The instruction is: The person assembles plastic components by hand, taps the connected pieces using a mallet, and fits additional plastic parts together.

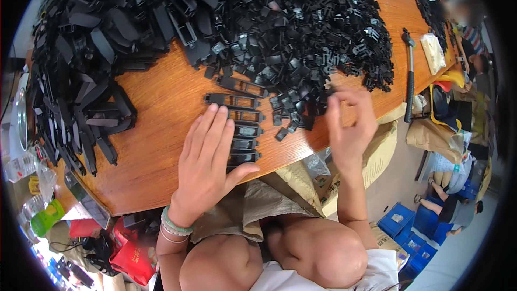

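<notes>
My left hand (207, 153) lies flat with its fingers stretched out over the left ends of a row of black plastic frames (245, 143). The frames lie side by side on the wooden table, their open slots showing to the right of my fingers. One more black frame (242, 86) sits slantwise at the row's far end. My right hand (353, 124) is raised by the near edge of a heap of small black plastic pieces (301, 48). Its thumb and fingertips are drawn together in a slightly blurred pinch, and I cannot make out what is between them.
Long black plastic parts (102, 37) are heaped at the far left of the wooden table (145, 167). A black-handled hammer (410, 70) lies at the right edge beside a white packet (432, 54). Blue crates (398, 221) stand on the floor, with another person (452, 210) beyond.
</notes>
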`<state>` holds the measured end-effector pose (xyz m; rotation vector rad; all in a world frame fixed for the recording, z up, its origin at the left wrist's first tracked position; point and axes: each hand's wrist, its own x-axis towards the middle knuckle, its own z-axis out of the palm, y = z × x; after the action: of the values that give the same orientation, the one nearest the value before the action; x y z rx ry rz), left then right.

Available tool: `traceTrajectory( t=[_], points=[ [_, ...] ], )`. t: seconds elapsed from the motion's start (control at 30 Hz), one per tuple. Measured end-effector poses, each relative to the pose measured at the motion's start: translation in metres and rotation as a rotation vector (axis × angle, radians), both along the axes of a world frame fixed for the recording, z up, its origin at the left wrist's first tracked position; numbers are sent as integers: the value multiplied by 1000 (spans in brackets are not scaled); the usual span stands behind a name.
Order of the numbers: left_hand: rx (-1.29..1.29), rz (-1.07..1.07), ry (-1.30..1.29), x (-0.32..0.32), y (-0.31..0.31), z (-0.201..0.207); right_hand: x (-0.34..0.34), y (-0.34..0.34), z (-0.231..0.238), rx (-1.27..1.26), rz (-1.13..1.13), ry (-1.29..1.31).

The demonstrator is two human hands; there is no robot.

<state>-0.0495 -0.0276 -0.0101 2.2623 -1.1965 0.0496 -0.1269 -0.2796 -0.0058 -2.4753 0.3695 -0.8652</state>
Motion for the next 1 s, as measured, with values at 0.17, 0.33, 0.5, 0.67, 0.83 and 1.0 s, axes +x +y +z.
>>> traceTrajectory(
  t=[0.17,0.33,0.5,0.67,0.83,1.0],
  points=[
    [-46,-6,-28,1,-1,-6,33,51,-1,64,510,-54],
    [-25,-14,-56,2,3,-6,39,62,-7,5,589,-48],
    [-42,-22,-35,2,2,-4,34,61,-11,-152,585,-57],
    [-41,-11,14,1,0,-6,31,56,-3,-162,601,32],
    [4,-9,-31,-1,0,-4,29,51,-1,-182,557,44],
    [21,-12,-60,0,1,0,2,-19,-11,-180,-110,-74]
  ],
)
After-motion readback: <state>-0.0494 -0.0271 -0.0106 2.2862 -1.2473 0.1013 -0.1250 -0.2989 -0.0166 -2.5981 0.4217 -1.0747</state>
